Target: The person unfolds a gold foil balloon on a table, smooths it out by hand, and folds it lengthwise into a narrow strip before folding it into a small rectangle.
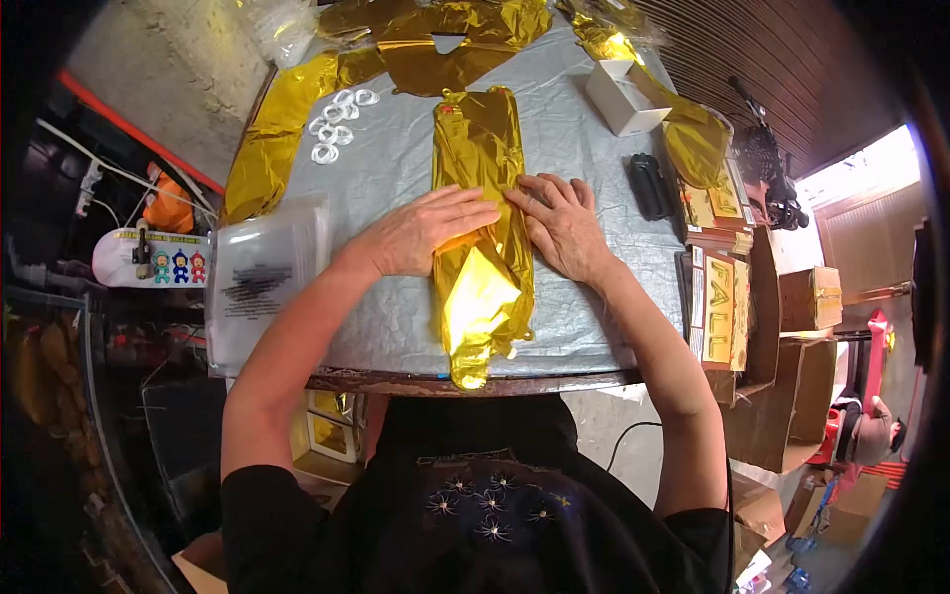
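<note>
A flattened, folded gold foil balloon (482,148) lies lengthwise on the table, its near end hanging slightly over the front edge. My left hand (432,228) rests flat across its left side, fingers stretched out and pointing right. At the balloon's right edge, my right hand (564,223) lies palm down with its fingers spread, the fingertips touching the foil. Neither hand is closed around anything. The foil under my left palm and fingers is hidden.
Several white rings of ribbon (343,114) lie at the left, behind a stack of clear plastic bags (262,287). More gold foil (277,134) spreads along the back and left. A white open box (627,97), a black object (649,186) and printed packets (719,309) are at the right.
</note>
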Action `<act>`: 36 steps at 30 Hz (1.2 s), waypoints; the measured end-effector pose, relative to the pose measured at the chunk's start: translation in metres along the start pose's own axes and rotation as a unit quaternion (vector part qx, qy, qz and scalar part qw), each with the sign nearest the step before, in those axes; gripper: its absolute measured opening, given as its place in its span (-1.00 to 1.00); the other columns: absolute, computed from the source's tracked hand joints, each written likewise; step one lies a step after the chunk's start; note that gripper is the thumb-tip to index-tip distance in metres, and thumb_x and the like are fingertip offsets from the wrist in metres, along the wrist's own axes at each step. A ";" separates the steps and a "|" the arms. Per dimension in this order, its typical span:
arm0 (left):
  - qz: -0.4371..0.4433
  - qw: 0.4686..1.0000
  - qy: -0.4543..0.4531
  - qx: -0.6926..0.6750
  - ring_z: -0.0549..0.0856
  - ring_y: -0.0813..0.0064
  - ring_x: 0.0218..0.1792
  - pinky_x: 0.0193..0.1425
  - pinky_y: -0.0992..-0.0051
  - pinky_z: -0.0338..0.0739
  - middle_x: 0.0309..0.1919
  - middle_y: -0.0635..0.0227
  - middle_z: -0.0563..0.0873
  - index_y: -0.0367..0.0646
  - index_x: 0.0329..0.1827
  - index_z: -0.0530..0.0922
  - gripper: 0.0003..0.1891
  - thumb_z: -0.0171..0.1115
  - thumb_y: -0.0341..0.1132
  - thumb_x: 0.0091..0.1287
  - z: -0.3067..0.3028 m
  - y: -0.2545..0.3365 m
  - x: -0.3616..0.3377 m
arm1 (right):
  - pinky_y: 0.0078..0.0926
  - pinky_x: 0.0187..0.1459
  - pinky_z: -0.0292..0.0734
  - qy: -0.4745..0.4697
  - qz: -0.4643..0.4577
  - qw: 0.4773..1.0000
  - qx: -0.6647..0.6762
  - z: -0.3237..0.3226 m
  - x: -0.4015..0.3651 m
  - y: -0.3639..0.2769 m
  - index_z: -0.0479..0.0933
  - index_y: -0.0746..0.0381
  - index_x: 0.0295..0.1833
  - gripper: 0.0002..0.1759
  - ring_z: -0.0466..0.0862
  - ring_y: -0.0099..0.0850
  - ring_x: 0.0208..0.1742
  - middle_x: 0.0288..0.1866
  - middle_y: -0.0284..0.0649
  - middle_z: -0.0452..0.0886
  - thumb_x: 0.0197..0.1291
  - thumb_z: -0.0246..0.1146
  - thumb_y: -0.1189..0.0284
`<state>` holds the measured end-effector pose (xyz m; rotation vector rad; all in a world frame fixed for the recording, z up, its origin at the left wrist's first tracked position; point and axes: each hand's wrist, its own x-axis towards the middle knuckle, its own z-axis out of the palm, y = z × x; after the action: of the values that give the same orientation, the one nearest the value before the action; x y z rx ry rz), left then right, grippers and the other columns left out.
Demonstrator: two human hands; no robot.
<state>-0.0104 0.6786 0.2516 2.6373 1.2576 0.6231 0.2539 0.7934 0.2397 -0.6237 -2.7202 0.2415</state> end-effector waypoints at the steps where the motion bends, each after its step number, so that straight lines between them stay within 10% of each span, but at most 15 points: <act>1: 0.001 1.000 0.001 -0.004 0.47 0.10 0.58 0.71 0.14 0.29 0.53 0.24 0.57 -0.11 0.55 0.52 -0.37 0.35 -0.33 0.38 0.002 -0.002 -0.001 | 0.20 0.60 0.02 -0.009 0.000 1.000 0.005 -0.002 -0.001 0.002 0.45 0.03 0.58 -0.40 0.35 -0.08 0.61 0.53 -0.12 0.47 0.44 0.08 0.33; 8: -0.059 0.983 0.033 -0.169 0.53 0.01 0.53 0.67 0.13 0.35 0.48 0.20 0.62 -0.05 0.60 0.48 -0.36 0.35 -0.32 0.41 -0.003 -0.003 -0.004 | 0.27 0.65 -0.11 -0.009 0.055 0.992 0.113 0.000 -0.003 0.016 0.47 0.05 0.53 -0.37 0.37 -0.04 0.62 0.50 -0.18 0.56 0.32 0.20 0.39; 14: -0.171 0.928 -0.025 -0.329 0.70 0.37 0.31 0.42 0.33 0.55 0.45 0.20 0.66 -0.12 0.65 0.40 -0.40 0.18 -0.32 0.54 -0.023 0.002 0.004 | 0.39 0.58 -0.04 0.056 0.053 0.995 0.065 0.011 0.000 0.008 0.67 -0.04 0.28 -0.56 0.47 -0.07 0.55 0.35 -0.42 0.72 0.34 0.47 0.15; 18: -0.336 0.865 -0.050 -0.368 0.60 0.47 0.22 0.35 0.40 0.49 0.19 0.33 0.70 -0.21 0.43 0.55 -0.29 0.10 0.28 0.61 -0.032 0.000 0.004 | 0.25 0.56 -0.05 0.079 0.112 0.980 0.141 0.018 0.004 0.006 0.79 0.04 0.02 -0.77 0.50 -0.12 0.49 0.24 -0.44 0.79 0.36 0.46 0.19; 22: -0.345 0.870 0.090 -0.341 0.62 0.52 0.17 0.28 0.41 0.52 0.11 0.30 0.73 -0.25 0.43 0.57 -0.23 0.01 0.35 0.63 -0.016 -0.015 0.007 | 0.01 0.57 -0.02 0.083 0.143 0.977 0.134 0.021 0.006 0.006 0.82 0.02 0.07 -0.76 0.50 -0.19 0.49 0.15 -0.37 0.82 0.40 0.44 0.19; 26: -0.340 0.798 0.108 -0.485 0.62 0.54 0.21 0.34 0.45 0.51 0.14 0.29 0.73 -0.25 0.40 0.60 -0.32 0.17 0.24 0.61 -0.015 -0.026 0.000 | 0.01 0.57 -0.02 0.081 0.153 0.975 0.142 0.022 0.009 0.004 0.82 0.02 0.09 -0.75 0.50 -0.19 0.50 0.16 -0.36 0.82 0.40 0.44 0.19; 36: -0.285 0.917 0.187 -0.206 0.72 0.51 -0.03 0.10 0.44 0.59 -0.03 0.35 0.80 -0.28 0.04 0.79 -0.68 0.52 -0.20 0.42 0.015 -0.017 -0.027 | 0.04 0.54 -0.01 0.086 0.152 0.973 0.153 0.020 0.010 0.005 0.82 0.03 0.07 -0.76 0.52 -0.21 0.44 0.13 -0.37 0.82 0.39 0.45 0.22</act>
<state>-0.0312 0.6688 0.2252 1.7382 1.6699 1.1541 0.2401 0.8009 0.2225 -0.9170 -2.3477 0.6378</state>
